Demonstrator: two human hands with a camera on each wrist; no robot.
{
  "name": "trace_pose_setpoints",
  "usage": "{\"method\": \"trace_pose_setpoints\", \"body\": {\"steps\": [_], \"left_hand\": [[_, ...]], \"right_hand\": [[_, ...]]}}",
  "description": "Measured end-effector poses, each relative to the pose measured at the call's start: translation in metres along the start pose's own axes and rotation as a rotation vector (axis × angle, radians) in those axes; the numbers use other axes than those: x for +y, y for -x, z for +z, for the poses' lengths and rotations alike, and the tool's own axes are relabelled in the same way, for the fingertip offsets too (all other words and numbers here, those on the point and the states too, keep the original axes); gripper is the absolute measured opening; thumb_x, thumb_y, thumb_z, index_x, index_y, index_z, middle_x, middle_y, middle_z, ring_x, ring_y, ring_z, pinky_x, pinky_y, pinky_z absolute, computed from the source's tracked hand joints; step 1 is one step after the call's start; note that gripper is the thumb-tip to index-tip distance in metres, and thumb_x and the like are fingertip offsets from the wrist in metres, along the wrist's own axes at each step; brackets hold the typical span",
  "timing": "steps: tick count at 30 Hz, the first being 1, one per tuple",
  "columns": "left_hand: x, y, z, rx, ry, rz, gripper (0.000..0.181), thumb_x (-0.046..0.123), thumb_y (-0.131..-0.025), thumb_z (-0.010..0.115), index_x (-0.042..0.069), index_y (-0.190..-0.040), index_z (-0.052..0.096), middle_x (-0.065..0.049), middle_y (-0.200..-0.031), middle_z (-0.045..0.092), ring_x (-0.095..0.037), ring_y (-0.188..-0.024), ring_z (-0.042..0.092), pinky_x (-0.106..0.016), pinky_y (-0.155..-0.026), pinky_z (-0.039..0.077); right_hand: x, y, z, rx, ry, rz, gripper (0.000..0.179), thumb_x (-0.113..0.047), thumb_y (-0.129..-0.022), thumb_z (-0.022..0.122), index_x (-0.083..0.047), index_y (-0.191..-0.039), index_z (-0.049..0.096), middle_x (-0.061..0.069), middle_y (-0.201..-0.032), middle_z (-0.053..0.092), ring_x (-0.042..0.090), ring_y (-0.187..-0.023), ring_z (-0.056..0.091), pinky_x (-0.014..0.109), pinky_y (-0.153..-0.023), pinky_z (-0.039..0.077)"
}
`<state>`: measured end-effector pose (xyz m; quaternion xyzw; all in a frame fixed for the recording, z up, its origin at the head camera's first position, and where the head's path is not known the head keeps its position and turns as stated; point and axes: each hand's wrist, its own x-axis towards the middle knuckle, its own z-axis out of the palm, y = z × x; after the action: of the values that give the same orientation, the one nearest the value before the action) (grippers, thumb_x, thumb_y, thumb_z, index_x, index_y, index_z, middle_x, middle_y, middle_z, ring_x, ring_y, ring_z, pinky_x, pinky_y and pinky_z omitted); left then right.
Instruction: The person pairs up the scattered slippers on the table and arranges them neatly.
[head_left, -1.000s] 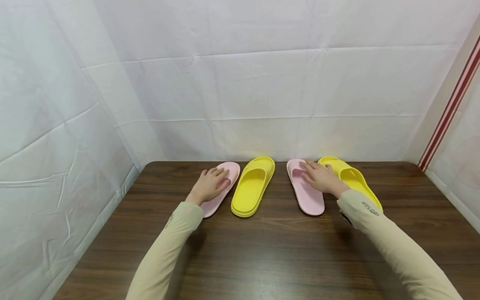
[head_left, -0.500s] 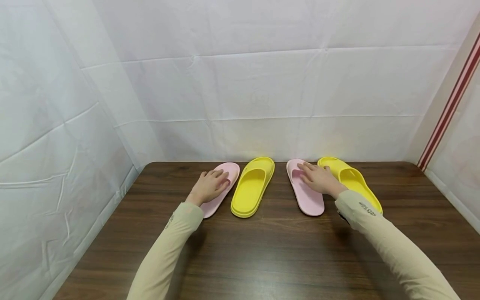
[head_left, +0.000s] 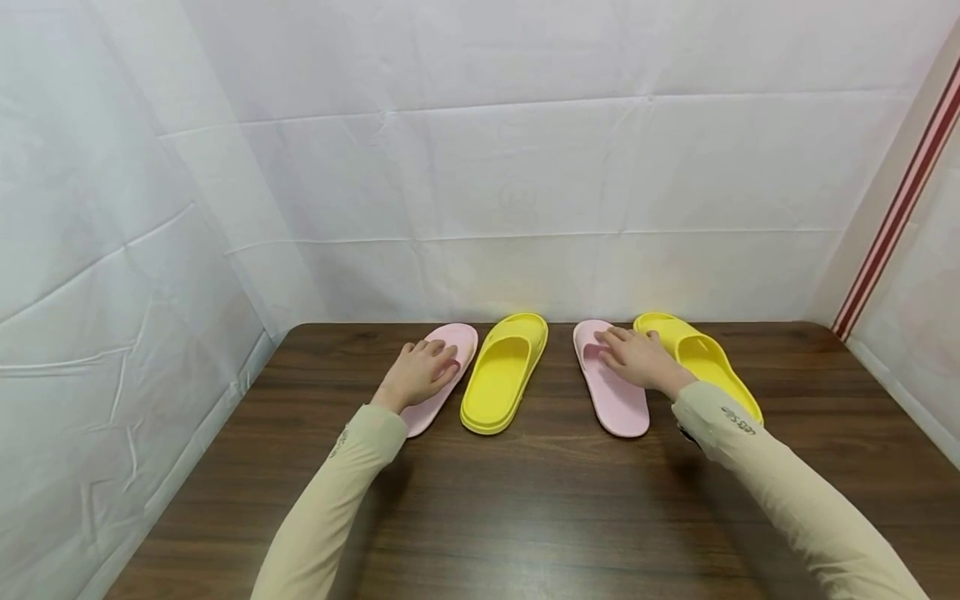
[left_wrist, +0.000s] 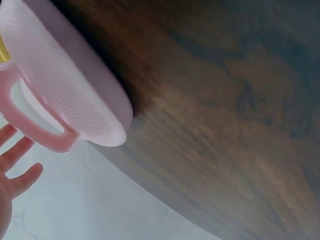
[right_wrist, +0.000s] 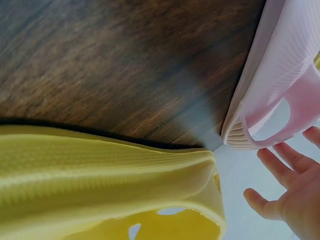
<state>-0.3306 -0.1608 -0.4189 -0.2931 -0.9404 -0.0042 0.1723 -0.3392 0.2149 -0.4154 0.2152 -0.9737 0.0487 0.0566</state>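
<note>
My left hand [head_left: 420, 372] lies over the left pink slipper [head_left: 431, 410], covering much of its strap in the head view. In the left wrist view, spread fingers [left_wrist: 18, 152] reach the strap edge of that pink slipper [left_wrist: 80, 100]. My right hand [head_left: 640, 358] is over the front of the other pink slipper [head_left: 618, 400], fingertips at its strap. Seen from the right wrist, the fingers [right_wrist: 275, 167] are extended against the strap of this pink slipper [right_wrist: 285, 60]. Neither hand curls round anything.
A yellow slipper [head_left: 495, 383] lies right of the left pink one. Another yellow slipper [head_left: 705, 354] sits beyond my right wrist, partly behind the sleeve [head_left: 712, 417]. All four toes point to the far edge of the brown wooden table [head_left: 525, 517], against a white cloth backdrop [head_left: 525, 183].
The right pink slipper has shifted slightly toward me, my right hand still on it. My left hand and the yellow slippers stay nearly where they were.
</note>
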Motion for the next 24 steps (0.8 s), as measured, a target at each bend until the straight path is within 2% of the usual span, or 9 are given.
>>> {"method": "trace_pose_setpoints", "body": {"steps": [4,8,13,24], "left_hand": [[0.0,-0.001,0.0,0.021,-0.037,0.023,0.028,0.032,-0.09,0.048,0.015,-0.111,0.054,-0.011,-0.104,0.057,-0.031,-0.094,0.055,-0.047,-0.079,0.041],[0.0,-0.001,0.0,0.036,-0.061,0.041,0.027,0.032,-0.088,0.05,0.014,-0.108,0.055,-0.01,-0.098,0.055,-0.029,-0.088,0.053,-0.046,-0.076,0.041],[-0.001,0.0,0.0,0.061,-0.1,0.071,0.024,0.032,-0.087,0.05,0.015,-0.103,0.056,-0.008,-0.092,0.052,-0.027,-0.082,0.05,-0.044,-0.072,0.041],[0.003,0.008,-0.002,0.06,-0.086,0.091,0.019,0.032,-0.087,0.05,0.015,-0.095,0.055,-0.008,-0.086,0.047,-0.027,-0.08,0.047,-0.043,-0.072,0.039]], "right_hand": [[-0.001,0.0,0.0,0.023,-0.008,-0.012,0.042,-0.032,-0.092,0.042,-0.01,-0.128,0.046,0.017,-0.127,0.048,0.037,-0.114,0.047,0.055,-0.085,0.031],[-0.002,-0.001,0.002,0.055,-0.012,-0.024,0.033,-0.035,-0.092,0.042,-0.014,-0.116,0.051,0.015,-0.116,0.052,0.034,-0.105,0.051,0.051,-0.08,0.032],[-0.005,0.001,0.002,0.068,-0.009,-0.022,0.025,-0.038,-0.091,0.044,-0.017,-0.102,0.05,0.013,-0.104,0.052,0.032,-0.095,0.051,0.047,-0.075,0.032],[-0.014,0.013,0.002,0.119,0.047,-0.067,0.02,-0.034,-0.089,0.049,-0.016,-0.095,0.046,0.009,-0.089,0.046,0.026,-0.078,0.046,0.041,-0.069,0.03]]}}
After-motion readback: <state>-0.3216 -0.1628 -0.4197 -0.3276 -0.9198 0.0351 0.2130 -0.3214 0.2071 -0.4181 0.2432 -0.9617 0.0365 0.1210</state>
